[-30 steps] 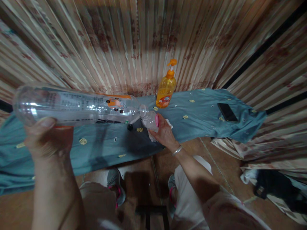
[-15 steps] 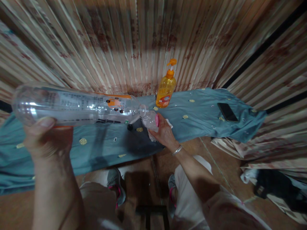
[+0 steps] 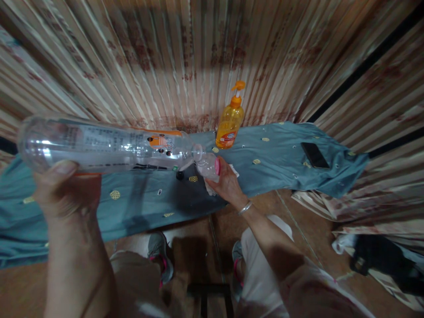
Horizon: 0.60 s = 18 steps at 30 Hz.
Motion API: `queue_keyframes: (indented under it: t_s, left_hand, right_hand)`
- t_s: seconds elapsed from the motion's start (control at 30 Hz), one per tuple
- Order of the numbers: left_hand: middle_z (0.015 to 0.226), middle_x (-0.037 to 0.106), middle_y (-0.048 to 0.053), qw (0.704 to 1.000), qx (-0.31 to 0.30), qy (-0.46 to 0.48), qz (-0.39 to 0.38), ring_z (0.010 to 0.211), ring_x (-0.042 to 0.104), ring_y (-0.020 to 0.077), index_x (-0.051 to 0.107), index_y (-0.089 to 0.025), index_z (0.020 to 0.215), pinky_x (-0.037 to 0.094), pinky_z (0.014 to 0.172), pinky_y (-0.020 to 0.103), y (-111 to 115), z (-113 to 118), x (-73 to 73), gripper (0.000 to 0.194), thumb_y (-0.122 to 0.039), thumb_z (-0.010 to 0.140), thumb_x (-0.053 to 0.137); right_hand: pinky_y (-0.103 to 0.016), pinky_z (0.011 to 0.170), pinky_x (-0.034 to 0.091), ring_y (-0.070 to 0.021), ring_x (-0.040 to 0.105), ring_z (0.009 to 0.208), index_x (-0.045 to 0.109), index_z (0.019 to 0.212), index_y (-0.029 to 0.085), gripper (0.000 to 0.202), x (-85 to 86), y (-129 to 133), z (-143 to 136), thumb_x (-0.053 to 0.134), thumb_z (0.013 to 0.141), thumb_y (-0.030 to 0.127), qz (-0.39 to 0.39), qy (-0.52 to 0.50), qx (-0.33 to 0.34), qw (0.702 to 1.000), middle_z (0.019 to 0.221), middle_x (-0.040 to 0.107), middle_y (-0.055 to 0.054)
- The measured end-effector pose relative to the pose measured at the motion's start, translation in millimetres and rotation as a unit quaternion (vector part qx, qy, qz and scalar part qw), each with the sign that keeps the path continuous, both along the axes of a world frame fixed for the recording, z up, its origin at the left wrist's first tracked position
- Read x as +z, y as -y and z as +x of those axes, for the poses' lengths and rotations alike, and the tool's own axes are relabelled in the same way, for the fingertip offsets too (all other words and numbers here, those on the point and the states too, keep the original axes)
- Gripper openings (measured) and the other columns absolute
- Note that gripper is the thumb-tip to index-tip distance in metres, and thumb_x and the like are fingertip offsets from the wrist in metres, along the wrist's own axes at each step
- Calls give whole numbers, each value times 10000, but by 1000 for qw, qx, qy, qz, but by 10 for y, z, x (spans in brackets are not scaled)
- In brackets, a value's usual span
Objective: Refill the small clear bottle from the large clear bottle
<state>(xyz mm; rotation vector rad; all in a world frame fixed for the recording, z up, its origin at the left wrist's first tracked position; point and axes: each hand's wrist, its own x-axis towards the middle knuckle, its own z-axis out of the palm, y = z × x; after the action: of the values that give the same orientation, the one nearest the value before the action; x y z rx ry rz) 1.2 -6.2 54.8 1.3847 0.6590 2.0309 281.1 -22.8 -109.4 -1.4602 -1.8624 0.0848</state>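
My left hand (image 3: 66, 192) grips the base end of a large clear plastic bottle (image 3: 106, 145) held almost level, its open neck pointing right. The neck meets the mouth of a small clear bottle (image 3: 207, 166) with a pink part at its end, held in my right hand (image 3: 227, 183) over the blue cloth (image 3: 274, 154). A bit of white tissue shows under my right hand. A small black cap (image 3: 179, 176) lies on the cloth just below the two bottle mouths.
An orange pump dispenser bottle (image 3: 230, 121) stands at the back of the cloth against the striped curtain. A black phone (image 3: 314, 155) lies on the cloth at right. Dark bags sit on the floor at lower right. My knees and shoes are below.
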Motion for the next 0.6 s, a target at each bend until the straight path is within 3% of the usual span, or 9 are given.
queue_keyframes:
  t_s: [0.37,0.6]
  left_hand:
    - [884,605,15,1000,16,-17,-15,940,602,316,588,-360,1025,511,798,510,4,9,24,671,-337,373,745]
    - [806,570,7,1000,5,9,11,913,611,303,587,-322,906,534,786,484,-17,-13,9,538,-240,384,687]
  right_hand:
    - [-548,1067,466,-365,536,1281,344,1423,42,807,19,3,3,736,775,320,-3,-1,0,1000,1361,547,-263]
    - [-552,1063,462,-365,524,1296,330,1430,51,788,22,7,5,705,808,354,-9,-3,5,1000,1373,537,-268]
